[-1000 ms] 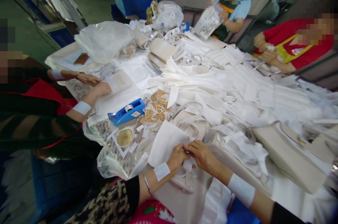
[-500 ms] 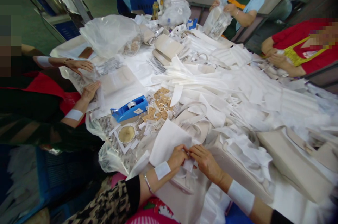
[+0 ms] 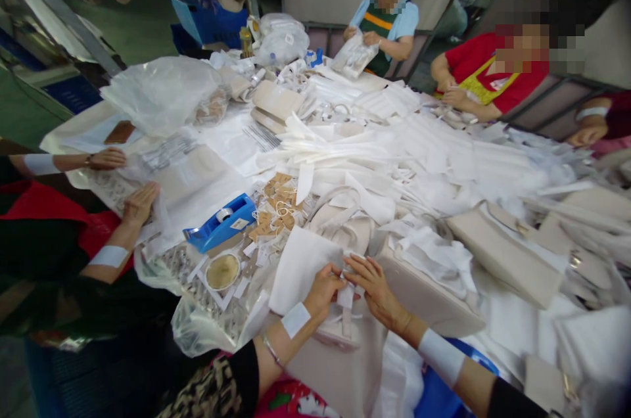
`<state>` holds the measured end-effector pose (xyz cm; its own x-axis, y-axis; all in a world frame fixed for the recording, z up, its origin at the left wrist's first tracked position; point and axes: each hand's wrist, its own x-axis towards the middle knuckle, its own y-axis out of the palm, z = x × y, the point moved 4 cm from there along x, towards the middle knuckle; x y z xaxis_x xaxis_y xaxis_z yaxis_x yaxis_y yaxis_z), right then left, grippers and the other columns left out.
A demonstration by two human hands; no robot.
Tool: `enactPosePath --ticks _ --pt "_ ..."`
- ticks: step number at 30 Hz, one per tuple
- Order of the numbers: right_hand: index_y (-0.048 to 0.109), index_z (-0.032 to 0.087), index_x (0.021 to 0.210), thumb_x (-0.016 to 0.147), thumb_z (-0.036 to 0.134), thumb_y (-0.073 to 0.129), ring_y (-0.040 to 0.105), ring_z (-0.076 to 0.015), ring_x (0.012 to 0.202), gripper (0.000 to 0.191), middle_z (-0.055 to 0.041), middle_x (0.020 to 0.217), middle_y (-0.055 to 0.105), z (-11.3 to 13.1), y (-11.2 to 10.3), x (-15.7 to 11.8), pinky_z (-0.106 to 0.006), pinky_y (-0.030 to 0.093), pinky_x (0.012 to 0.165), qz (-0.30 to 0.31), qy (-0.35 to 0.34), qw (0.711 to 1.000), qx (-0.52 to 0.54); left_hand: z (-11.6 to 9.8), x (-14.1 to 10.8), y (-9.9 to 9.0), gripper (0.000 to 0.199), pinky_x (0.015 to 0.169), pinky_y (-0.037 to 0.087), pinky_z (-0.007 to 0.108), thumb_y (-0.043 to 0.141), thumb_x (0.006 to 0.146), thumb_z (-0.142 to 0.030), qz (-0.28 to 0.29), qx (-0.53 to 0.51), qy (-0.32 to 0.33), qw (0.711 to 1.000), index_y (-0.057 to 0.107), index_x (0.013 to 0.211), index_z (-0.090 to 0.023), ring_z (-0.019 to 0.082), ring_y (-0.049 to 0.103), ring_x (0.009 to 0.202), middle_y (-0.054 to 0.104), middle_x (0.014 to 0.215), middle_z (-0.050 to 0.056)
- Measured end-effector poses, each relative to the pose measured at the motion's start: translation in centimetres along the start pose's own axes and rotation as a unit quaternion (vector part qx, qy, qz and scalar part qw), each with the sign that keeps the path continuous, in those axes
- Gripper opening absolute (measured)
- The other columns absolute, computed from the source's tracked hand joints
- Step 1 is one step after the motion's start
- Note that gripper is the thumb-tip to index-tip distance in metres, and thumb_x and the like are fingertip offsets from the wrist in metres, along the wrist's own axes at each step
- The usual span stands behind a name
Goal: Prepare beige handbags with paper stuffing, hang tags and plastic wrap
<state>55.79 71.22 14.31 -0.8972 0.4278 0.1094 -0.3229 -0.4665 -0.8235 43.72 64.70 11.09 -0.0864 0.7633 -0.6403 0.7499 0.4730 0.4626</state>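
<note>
Clock read from the meeting fingertips.

- Table (image 3: 58, 147), one: heavily covered; its edge bends away past 9 o'clock.
- White wrapping heap (image 3: 404, 142): 12 to 2 o'clock, crowding out room that way.
- Beige bag, near (image 3: 340, 372): 6 o'clock, against the person's front, seemingly so both hands reach its strap without stretching.
- Second beige bag (image 3: 428, 290): 3 o'clock, just beside the right hand (image 3: 377, 290), limiting sideways room.
- White sheet (image 3: 302, 263): 10 o'clock, behind the left hand (image 3: 326, 288).
- Blue tape dispenser (image 3: 221, 224): 10 o'clock, farther out, presumably kept within reach.
- Brown tags (image 3: 276, 201): 11 o'clock, loose.
- White slip (image 3: 346, 296): between the hands, over the near bag's strap; wrapped or merely in front, cannot tell. Left thumb and fingers pinch its top, probably steadying it; right fingertips meet there, grip hidden. Freest side: below, over the bag's smooth face.
</note>
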Motion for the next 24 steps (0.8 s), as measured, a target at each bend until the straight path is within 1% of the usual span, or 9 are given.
enactPosePath --ticks 3,6,8,11,12,14,17,20,24 --pt "0.064 0.026 0.122 0.085 0.010 0.034 0.037 -0.0237 0.137 0.050 -0.0071 0.146 0.047 0.7 -1.3 -0.1 -0.052 0.029 0.111 -0.093 0.057 0.991 0.073 -0.3 0.1 0.3 0.033 0.056 0.054 0.031 0.071 0.055 -0.025 -0.012 0.019 0.010 1.000 0.045 0.076 -0.019 0.019 0.066 0.059 0.064 0.068 -0.002" --pt "0.064 0.026 0.120 0.089 0.022 0.040 0.045 -0.0243 0.129 0.039 -0.0075 0.141 0.050 1.3 -4.1 -3.9 -0.046 0.036 0.108 -0.244 0.188 0.937 0.163 -0.4 0.4 0.4 0.033 0.050 0.050 0.028 0.070 0.055 -0.025 -0.018 0.048 0.010 0.999 0.045 0.075 -0.019 0.021 0.067 0.054 0.065 0.066 -0.001" --pt "0.064 0.024 0.119 0.088 0.031 0.047 0.055 -0.0248 0.117 0.036 -0.0088 0.131 0.058 1.6 -5.6 -9.4 -0.042 0.043 0.101 -0.353 0.315 0.858 0.201 -0.5 0.6 0.4 0.033 0.047 0.047 0.025 0.070 0.055 -0.026 -0.016 0.067 0.008 0.998 0.045 0.076 -0.019 0.022 0.068 0.054 0.065 0.065 -0.001" --pt "0.067 0.019 0.108 0.079 0.039 0.056 0.063 -0.0230 0.088 0.037 -0.0094 0.104 0.068 2.7 -6.0 -20.1 -0.037 0.051 0.081 -0.484 0.492 0.694 0.206 -0.5 0.8 0.5 0.035 0.044 0.043 0.021 0.072 0.056 -0.027 -0.007 0.091 0.007 0.996 0.046 0.077 -0.019 0.023 0.070 0.057 0.066 0.066 -0.001" --pt "0.068 0.017 0.103 0.074 0.040 0.059 0.063 -0.0228 0.082 0.038 -0.0096 0.098 0.069 3.3 -5.6 -23.3 -0.036 0.051 0.076 -0.506 0.534 0.647 0.201 -0.5 0.9 0.5 0.035 0.044 0.042 0.021 0.072 0.056 -0.027 -0.004 0.098 0.007 0.995 0.046 0.078 -0.020 0.024 0.070 0.058 0.066 0.066 -0.001" --pt "0.069 0.016 0.094 0.064 0.043 0.063 0.063 -0.0229 0.076 0.041 -0.0111 0.095 0.071 4.5 -4.4 -28.2 -0.034 0.050 0.067 -0.512 0.595 0.584 0.207 -0.6 1.2 0.6 0.036 0.045 0.043 0.021 0.073 0.056 -0.027 0.004 0.109 0.006 0.994 0.046 0.078 -0.019 0.024 0.071 0.059 0.067 0.066 -0.001" --pt "0.067 0.016 0.091 0.058 0.049 0.064 0.062 -0.0208 0.070 0.046 -0.0112 0.091 0.072 5.8 -2.5 -31.1 -0.031 0.047 0.058 -0.475 0.640 0.549 0.251 -0.7 1.4 0.9 0.036 0.047 0.046 0.022 0.074 0.056 -0.025 0.014 0.119 0.006 0.993 0.047 0.079 -0.019 0.024 0.072 0.061 0.068 0.066 -0.001" --pt "0.064 0.017 0.083 0.058 0.052 0.064 0.060 -0.0187 0.059 0.044 -0.0088 0.073 0.072 6.0 -1.1 -30.6 -0.028 0.044 0.051 -0.457 0.654 0.532 0.285 -0.8 1.3 1.1 0.035 0.049 0.050 0.023 0.074 0.057 -0.021 0.018 0.122 0.011 0.992 0.047 0.079 -0.019 0.023 0.072 0.062 0.070 0.069 -0.001" --pt "0.056 0.019 0.067 0.051 0.046 0.068 0.058 -0.0202 0.049 0.034 -0.0047 0.051 0.064 5.4 0.5 -29.5 -0.030 0.045 0.048 -0.464 0.660 0.510 0.300 -1.0 1.1 1.3 0.035 0.049 0.050 0.022 0.075 0.058 -0.018 0.019 0.125 0.015 0.992 0.047 0.079 -0.019 0.024 0.072 0.063 0.070 0.067 0.000"
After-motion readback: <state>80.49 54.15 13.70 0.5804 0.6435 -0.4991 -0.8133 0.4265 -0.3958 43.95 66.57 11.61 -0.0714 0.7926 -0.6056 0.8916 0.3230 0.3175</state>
